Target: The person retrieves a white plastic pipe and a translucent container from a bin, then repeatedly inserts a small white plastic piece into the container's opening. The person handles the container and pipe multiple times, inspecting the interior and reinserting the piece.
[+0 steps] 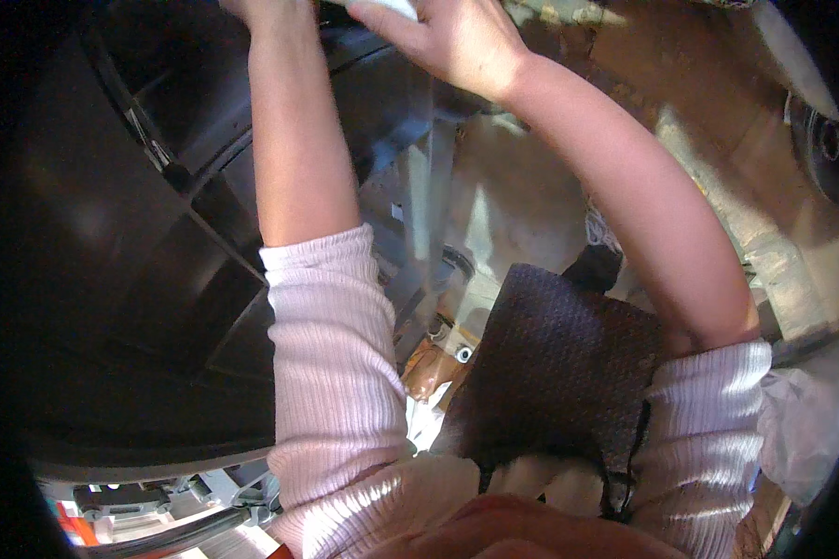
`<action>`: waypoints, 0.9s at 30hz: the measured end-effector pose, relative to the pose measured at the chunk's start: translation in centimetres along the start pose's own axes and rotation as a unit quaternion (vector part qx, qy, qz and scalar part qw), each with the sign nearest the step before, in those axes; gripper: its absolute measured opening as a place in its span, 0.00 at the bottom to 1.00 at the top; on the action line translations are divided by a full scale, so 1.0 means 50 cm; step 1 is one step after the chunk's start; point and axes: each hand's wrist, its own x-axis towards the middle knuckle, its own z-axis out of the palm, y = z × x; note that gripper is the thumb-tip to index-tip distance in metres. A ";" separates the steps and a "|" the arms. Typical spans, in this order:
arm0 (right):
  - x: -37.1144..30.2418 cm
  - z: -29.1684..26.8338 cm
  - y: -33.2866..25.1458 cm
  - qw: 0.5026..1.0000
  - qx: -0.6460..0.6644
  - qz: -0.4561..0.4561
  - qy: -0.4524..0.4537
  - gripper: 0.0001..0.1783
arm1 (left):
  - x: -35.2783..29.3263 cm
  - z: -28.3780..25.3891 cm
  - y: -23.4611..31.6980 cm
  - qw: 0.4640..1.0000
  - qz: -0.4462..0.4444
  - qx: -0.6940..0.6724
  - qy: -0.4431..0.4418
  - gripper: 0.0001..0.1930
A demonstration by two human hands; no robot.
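Note:
Both my arms reach up to the top edge, their pale ribbed sleeves pushed to the elbows. My right hand [466, 42] is closed, thumb along a smooth white piece [396, 6] that shows between thumb and fingers; the edge crops it, and its kind is unclear. Only the wrist and base of my left hand [266, 7] show, with its fingers out of the picture. A large, dark, curved panel [112, 307] with ribs and seams fills the left side. My left forearm passes over its right part, and both hands are by its far end.
A dark textured apron [559, 363] hangs at my front. On the right are a black round wheel-like thing [825, 149] and a clear plastic bag [806, 429]. Sunlit patches cross the brown floor [615, 65]. A brown item [427, 368] lies low in the middle.

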 end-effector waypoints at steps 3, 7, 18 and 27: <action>-0.009 -0.025 -0.033 0.996 0.053 0.023 0.066 0.26 | -0.039 0.075 0.005 0.987 0.080 0.094 -0.104 0.10; -0.041 -0.090 -0.040 0.994 -0.098 0.046 0.006 0.28 | -0.143 0.110 -0.012 0.995 0.053 0.047 -0.074 0.08; 0.018 -0.341 -0.281 0.927 -0.154 0.131 -0.315 0.24 | -0.215 0.120 0.007 0.974 -0.143 -0.173 -0.033 0.08; -0.373 -0.341 -0.004 0.948 -0.249 0.129 -0.149 0.32 | -0.475 0.068 -0.087 0.981 0.021 0.042 -0.191 0.22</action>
